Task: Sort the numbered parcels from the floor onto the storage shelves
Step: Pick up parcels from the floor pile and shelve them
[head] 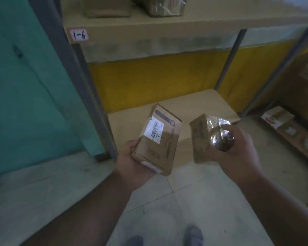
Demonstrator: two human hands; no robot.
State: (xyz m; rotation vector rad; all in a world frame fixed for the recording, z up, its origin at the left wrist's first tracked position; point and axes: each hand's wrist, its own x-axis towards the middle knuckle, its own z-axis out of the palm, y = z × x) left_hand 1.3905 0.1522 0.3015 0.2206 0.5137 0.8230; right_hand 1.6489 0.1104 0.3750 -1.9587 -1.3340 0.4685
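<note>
The left hand [132, 161] cradles a labelled cardboard parcel [157, 139] from beneath, fingers curled under it. Just beside, the right hand [236, 150] grips a tape-wrapped parcel [206, 137]. Beyond both lies the lower shelf [199, 103]; above, a shelf tag [78, 34] reads 1-6.

Left hand [132, 162] and right hand [238, 151], fingers curled.

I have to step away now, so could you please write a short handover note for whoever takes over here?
Left hand grips a cardboard parcel with a barcode label. Right hand grips a smaller tape-wrapped parcel.
Both are held above the bare lower shelf. The upper shelf, tagged 1-6, already holds two parcels.
Left: read each number, too blurred here, and shelve both.
</note>
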